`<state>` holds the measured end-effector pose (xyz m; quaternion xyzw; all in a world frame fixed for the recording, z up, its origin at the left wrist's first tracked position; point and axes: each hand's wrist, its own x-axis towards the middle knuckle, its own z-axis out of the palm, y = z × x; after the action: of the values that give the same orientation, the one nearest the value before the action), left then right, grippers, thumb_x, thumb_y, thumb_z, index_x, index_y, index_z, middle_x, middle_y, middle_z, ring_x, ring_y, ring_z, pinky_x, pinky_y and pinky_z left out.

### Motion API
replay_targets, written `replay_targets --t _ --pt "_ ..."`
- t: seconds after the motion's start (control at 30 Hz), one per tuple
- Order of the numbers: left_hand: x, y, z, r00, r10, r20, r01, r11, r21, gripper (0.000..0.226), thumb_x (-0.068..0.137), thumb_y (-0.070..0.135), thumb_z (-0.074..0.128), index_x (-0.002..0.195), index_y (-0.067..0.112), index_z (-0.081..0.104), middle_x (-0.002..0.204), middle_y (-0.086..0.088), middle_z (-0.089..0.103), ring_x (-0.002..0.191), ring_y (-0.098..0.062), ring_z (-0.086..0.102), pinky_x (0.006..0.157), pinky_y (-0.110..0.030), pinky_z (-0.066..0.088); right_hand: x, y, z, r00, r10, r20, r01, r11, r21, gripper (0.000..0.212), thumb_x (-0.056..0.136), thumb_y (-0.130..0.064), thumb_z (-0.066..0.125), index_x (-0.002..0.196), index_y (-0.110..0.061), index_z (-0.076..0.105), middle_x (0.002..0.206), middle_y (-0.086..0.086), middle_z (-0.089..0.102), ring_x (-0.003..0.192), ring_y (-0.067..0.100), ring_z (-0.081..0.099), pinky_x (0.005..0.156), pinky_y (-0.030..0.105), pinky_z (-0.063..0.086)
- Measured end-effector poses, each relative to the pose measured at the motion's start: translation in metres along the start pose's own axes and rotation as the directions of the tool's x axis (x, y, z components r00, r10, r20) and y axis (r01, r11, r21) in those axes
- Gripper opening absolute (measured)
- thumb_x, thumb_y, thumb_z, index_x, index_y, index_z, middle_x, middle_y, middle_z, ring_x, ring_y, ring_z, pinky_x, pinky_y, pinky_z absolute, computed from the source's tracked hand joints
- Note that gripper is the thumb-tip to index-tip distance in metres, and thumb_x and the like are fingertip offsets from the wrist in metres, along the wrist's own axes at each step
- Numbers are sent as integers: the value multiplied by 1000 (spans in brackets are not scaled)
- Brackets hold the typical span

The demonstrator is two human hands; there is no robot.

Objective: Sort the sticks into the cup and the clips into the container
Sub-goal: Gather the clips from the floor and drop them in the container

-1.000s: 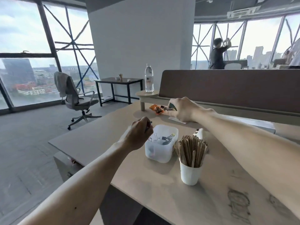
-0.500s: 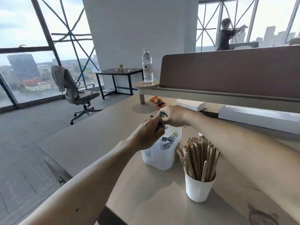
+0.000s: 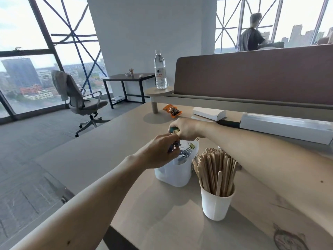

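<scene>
Over the open mouth of the container (image 3: 173,175), the two hands nearly touch. The left hand (image 3: 159,153) hangs just above the near rim, its fingers curled and pinching a blue clip (image 3: 173,146) at the tips. The right hand (image 3: 188,128) sits at 12 o'clock from it, above the far rim, clenched round teal and yellow clips (image 3: 173,130) that poke out beside the thumb. Inside the translucent container lie more clips (image 3: 186,152), one of them olive yellow and leaning against the far wall.

At 4 o'clock from the container, just beside it, stands a white paper cup (image 3: 215,204) packed with upright wooden sticks (image 3: 217,168). Both rest on a pale wooden table (image 3: 108,150).

Farther out at 12 o'clock an orange snack packet (image 3: 172,110) lies on the table, and beyond it a water bottle (image 3: 160,69) stands on a small round shelf (image 3: 155,91). At 1 o'clock are a white box (image 3: 209,113) and a long white box (image 3: 286,126), under a brown divider panel (image 3: 252,73). At 10 o'clock, off the table, stands an office chair (image 3: 79,100). Another person (image 3: 250,35) is by the far window.
</scene>
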<state>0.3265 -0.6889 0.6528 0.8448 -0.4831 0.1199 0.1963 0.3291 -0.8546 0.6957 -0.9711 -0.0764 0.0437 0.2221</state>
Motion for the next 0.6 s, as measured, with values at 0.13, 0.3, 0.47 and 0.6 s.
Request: replay_targets --t 0.13,0.3,0.47,0.6 --pt "-4 1 -1 999 12 -33 -13 1000 -22 13 89 22 67 100 19 63 86 7 58 68 -8 53 57 -9 38 5 0 4 1000 11 -22 -9 997 74 16 92 -21 63 107 -17 67 92 7 66 72 19 57 53 27 48" --pt "-6 -2 -5 999 -28 -44 28 1000 -10 28 83 34 75 108 23 67 95 4 66 76 -11 60 65 -15 49 6 7 1 1000 21 16 -22 994 108 22 86 -16 72 108 -16 69 88 8 67 72 18 57 58 25 49" --pt "-5 -1 -6 994 -104 -40 103 994 -24 41 75 39 81 110 23 66 96 1 66 78 -13 60 69 -23 55 2 12 1 998 29 56 -35 993 117 33 76 -15 84 104 -21 66 102 6 67 83 19 67 63 24 56" --pt "-6 0 -11 991 -130 -27 129 991 -42 50 70 42 83 111 20 65 100 0 66 84 -18 62 73 -31 58 -2 9 -1 998 34 60 -41 992 120 47 73 -13 86 113 -21 63 107 5 65 92 22 69 73 33 62"
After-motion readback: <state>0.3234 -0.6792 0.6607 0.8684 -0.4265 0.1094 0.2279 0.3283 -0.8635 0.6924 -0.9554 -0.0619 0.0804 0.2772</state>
